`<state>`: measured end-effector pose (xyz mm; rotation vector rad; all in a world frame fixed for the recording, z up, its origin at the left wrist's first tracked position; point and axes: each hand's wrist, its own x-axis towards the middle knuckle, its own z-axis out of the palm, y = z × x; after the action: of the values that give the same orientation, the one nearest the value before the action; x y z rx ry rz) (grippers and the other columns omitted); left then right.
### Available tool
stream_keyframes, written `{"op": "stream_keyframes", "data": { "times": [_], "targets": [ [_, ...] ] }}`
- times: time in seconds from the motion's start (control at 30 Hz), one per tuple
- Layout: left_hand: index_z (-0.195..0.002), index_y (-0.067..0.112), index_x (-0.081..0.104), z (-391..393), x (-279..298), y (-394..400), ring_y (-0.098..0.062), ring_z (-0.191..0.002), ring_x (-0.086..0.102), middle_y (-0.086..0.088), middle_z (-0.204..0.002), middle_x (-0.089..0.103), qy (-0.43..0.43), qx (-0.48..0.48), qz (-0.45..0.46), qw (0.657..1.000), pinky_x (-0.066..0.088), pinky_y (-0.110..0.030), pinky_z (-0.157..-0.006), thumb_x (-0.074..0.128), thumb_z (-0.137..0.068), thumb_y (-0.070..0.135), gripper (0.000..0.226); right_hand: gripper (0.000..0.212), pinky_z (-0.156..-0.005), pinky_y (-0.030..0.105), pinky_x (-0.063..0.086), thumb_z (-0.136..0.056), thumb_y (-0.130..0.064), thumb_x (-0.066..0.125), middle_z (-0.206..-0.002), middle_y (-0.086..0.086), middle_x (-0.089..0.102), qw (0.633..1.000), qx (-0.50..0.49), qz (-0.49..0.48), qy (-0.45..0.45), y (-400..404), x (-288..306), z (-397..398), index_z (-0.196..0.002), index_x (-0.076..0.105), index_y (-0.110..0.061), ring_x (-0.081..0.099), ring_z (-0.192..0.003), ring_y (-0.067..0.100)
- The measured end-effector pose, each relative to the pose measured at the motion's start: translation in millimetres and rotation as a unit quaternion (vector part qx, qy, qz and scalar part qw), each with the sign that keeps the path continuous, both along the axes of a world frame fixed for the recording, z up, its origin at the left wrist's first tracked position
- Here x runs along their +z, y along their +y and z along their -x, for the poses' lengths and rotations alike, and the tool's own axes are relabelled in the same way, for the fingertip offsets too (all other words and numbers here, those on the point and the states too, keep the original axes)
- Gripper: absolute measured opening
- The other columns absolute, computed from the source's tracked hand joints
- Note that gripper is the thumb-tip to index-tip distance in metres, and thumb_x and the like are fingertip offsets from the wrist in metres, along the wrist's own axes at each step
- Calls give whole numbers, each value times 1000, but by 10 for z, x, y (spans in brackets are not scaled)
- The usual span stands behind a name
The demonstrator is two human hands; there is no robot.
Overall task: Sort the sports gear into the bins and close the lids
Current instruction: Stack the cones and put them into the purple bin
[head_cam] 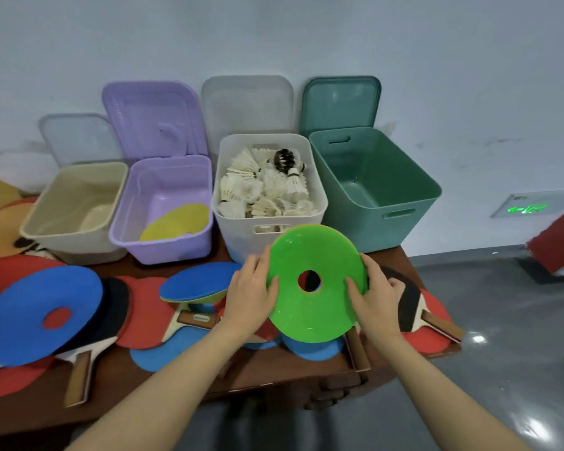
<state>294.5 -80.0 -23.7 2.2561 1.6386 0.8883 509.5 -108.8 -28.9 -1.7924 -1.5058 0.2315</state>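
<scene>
- Mid-sort right now: both hands hold a green disc cone (316, 284) up over the front right part of the tabletop (274, 372), just in front of the white bin (267, 222).
- Left hand (249, 294) has its fingers curled round the cone's left rim, right hand (375, 297) pinches the right rim. So both are closed on it, nothing else in either.
- Next move, I'd guess: carry it back and left to the purple bin (163, 236), since a yellow disc cone (176, 222) already lies in there. It'll need tilting to drop in flat.
- Counts: four bins along the back edge, namely beige bin (72, 229), purple, white and green bin (375, 203), and all four lids (153, 115) stand open against the wall.
- The white one is full of shuttlecocks (264, 187), too many to count.
- Blue disc cones (39, 314), red ones and table tennis paddles (417, 307) are still piled up on the tabletop, overlapping too much for an honest count.
</scene>
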Motion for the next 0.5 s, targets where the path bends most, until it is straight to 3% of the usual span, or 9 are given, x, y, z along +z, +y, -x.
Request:
{"op": "stream_keyframes", "data": {
  "times": [0.17,0.3,0.5],
  "targets": [
    [-134,3,44,666,179,-18,-36,-67,56,-15,-90,51,-20,19,-41,999,49,-40,-55,43,-81,29,59,43,-76,23,17,-84,-8,64,-110,-3,62,998,10,-65,-2,7,226,702,-124,53,-14,51,-92,14],
    [-134,-1,46,1082,350,89,-39,-78,59,-19,-98,56,-33,55,-70,996,52,-42,-63,49,-80,24,59,45,-73,25,16,-82,-8,66,-109,-1,62,995,35,-95,-27,198,418,1094,-125,54,-14,51,-90,15],
    [-130,-2,48,1555,548,434,-38,-75,58,-19,-92,57,-5,105,-90,990,50,-43,-64,46,-78,26,59,47,-77,26,18,-83,-12,65,-114,1,61,988,109,-94,-50,703,647,1480,-128,52,-14,56,-102,22]
  ]
}}
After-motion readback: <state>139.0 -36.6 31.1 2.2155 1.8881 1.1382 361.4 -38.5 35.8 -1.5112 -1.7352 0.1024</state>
